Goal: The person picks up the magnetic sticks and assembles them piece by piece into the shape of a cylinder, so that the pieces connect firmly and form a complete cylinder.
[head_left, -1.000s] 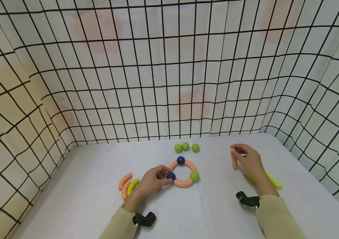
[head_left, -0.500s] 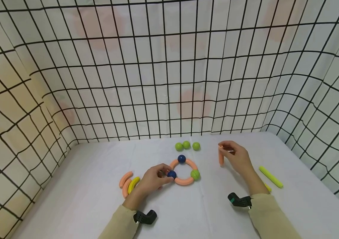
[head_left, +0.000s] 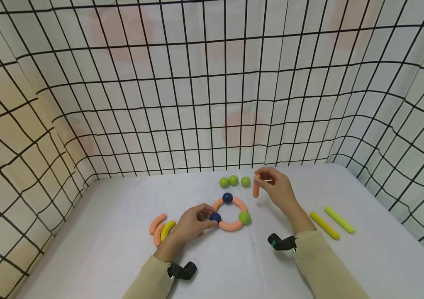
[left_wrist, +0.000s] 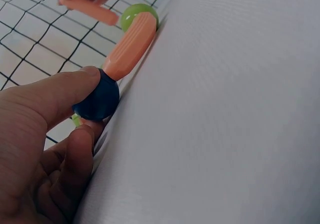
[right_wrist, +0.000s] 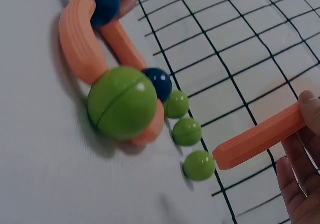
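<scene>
My left hand (head_left: 194, 224) pinches a dark blue ball (left_wrist: 102, 97) between thumb and fingers, low at the table. That ball is part of a ring of three curved orange rods (head_left: 230, 226) joined by balls: the pinched one, a second blue ball (head_left: 227, 197) at the far side and a green ball (head_left: 244, 217) at the right. My right hand (head_left: 276, 187) holds a straight orange rod (right_wrist: 260, 138) by its upper end, between thumb and fingers. The rod hangs upright above the table, to the right and beyond the ring.
Three loose green balls (head_left: 233, 180) lie behind the ring. Curved orange rods (head_left: 157, 223) and a curved yellow rod (head_left: 167, 229) are at the left. A straight yellow rod (head_left: 325, 225) and a yellow-green rod (head_left: 339, 219) lie right. Black-lined walls (head_left: 182, 124) enclose the white table.
My right hand has carried the straight orange rod left, toward the ring, uncovering the yellow rods on the right. My left hand stays at its blue ball.
</scene>
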`<state>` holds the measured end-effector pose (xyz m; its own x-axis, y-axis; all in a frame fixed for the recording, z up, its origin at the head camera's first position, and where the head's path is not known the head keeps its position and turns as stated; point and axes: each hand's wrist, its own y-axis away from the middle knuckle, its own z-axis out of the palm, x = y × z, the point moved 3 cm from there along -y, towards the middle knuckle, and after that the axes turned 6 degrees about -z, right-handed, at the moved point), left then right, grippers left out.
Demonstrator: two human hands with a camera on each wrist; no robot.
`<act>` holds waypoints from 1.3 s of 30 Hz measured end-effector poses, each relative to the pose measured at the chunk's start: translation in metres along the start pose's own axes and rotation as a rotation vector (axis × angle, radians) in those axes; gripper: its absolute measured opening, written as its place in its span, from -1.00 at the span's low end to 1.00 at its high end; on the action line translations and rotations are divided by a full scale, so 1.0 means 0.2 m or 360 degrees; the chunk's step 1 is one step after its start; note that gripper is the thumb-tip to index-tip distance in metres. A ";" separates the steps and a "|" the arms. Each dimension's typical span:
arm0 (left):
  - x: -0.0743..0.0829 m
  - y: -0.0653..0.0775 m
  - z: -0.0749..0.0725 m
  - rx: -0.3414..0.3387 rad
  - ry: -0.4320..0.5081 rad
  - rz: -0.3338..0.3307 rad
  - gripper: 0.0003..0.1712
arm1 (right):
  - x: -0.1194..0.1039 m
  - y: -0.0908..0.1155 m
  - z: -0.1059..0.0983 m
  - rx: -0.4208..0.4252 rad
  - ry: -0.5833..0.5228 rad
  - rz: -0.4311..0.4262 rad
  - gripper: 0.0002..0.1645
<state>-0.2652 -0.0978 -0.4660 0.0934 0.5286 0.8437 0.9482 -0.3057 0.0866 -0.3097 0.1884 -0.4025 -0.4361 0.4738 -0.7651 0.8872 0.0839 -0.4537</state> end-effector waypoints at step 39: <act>-0.01 -0.01 0.00 -0.0001 0.0012 -0.0017 -0.63 | -0.13 -0.14 0.39 -0.0062 -0.0151 0.0123 -0.74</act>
<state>-0.2679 -0.0973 -0.4673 0.0809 0.5260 0.8466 0.9488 -0.3007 0.0962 -0.3341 0.1046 -0.4057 -0.3768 0.3950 -0.8378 0.9231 0.0851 -0.3751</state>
